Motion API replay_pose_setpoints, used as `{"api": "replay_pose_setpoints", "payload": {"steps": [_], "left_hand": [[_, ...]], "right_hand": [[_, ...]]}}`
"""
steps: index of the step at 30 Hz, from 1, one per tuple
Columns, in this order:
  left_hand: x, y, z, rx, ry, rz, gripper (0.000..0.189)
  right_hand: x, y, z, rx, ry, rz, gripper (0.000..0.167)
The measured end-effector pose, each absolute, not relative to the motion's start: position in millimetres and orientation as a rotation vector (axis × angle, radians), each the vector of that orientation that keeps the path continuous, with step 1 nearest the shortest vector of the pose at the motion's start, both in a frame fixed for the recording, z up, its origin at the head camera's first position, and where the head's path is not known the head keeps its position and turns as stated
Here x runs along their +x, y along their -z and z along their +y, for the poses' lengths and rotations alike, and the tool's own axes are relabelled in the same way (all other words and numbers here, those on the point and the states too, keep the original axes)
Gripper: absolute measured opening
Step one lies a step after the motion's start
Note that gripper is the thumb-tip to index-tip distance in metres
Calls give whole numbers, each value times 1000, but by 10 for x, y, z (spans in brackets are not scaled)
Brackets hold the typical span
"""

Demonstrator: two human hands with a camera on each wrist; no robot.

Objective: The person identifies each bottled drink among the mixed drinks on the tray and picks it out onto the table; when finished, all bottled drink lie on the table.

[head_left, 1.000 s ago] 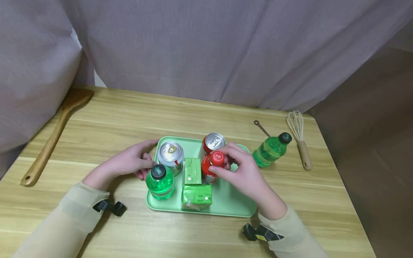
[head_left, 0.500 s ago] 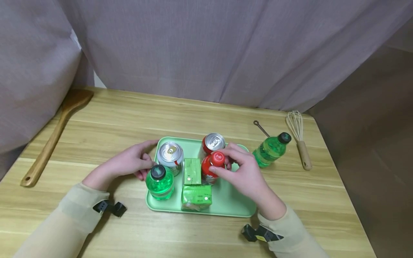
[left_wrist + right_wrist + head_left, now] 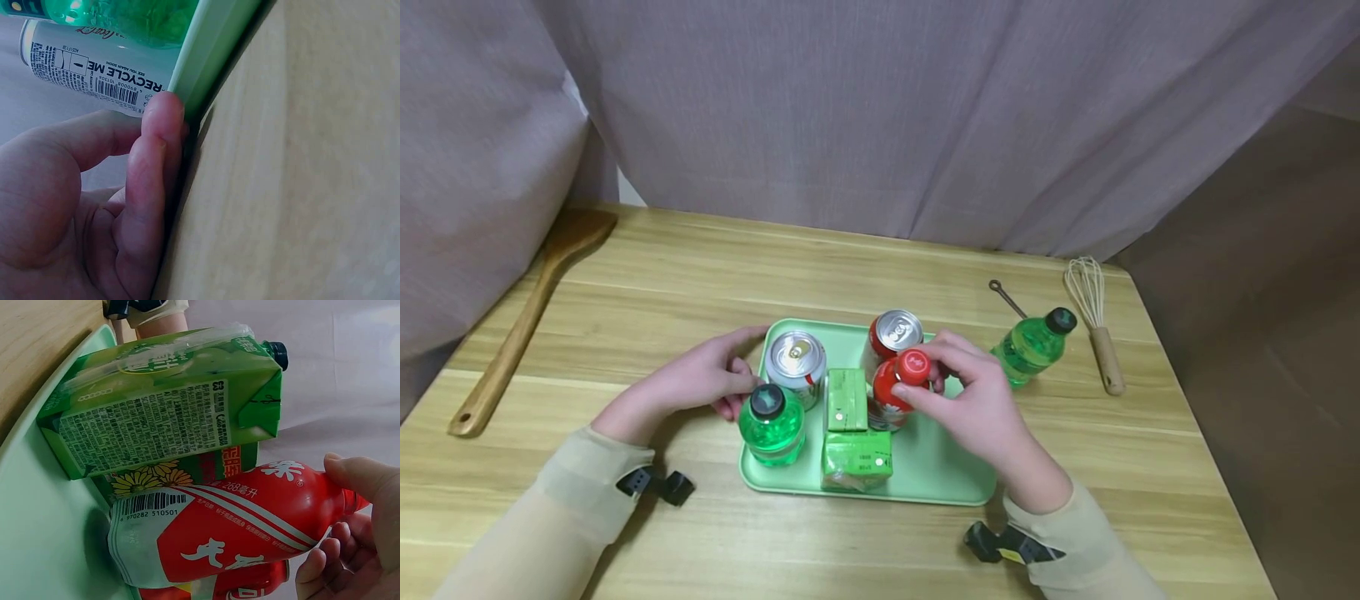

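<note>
My right hand (image 3: 973, 392) pinches the neck of a red plastic drink bottle (image 3: 892, 390) just below its red cap. In the right wrist view this bottle (image 3: 219, 528) leans above the light green tray (image 3: 936, 479); whether its base touches the tray cannot be told. My left hand (image 3: 707, 375) holds the tray's left rim, fingertips against the edge in the left wrist view. Nearest to it stand a silver cola can (image 3: 796, 358) and a green bottle (image 3: 772, 425) with a black cap. Two green juice cartons, one upright (image 3: 847, 400) and one in front (image 3: 856, 458), fill the tray's middle.
A red can (image 3: 898, 331) stands at the tray's back. Right of the tray is another green bottle (image 3: 1032, 348), partly behind my right hand. Beyond lie a whisk (image 3: 1097, 325) and a thin brown handle (image 3: 1007, 298). A wooden spatula (image 3: 523, 333) lies far left.
My right hand has moved slightly to the right with the red bottle, which now tilts more and stands apart from the upright carton at its top. My left hand stays put.
</note>
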State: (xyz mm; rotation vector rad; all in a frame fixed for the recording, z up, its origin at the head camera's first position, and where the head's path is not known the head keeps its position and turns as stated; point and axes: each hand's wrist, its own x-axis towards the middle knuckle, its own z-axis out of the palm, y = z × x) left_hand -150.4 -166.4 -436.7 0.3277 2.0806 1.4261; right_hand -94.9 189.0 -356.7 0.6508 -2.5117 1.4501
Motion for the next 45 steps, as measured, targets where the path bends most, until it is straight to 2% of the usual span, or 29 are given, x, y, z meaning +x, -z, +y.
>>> {"api": "replay_pose_setpoints", "payload": {"steps": [23, 45], "left_hand": [[-1510, 4335, -1674, 343, -1426, 2095, 91], [-1492, 4332, -1661, 352, -1399, 2097, 92]], "right_hand": [[-933, 3450, 2040, 640, -1453, -2459, 28], [-751, 3380, 2430, 476, -1449, -2431, 28]]}}
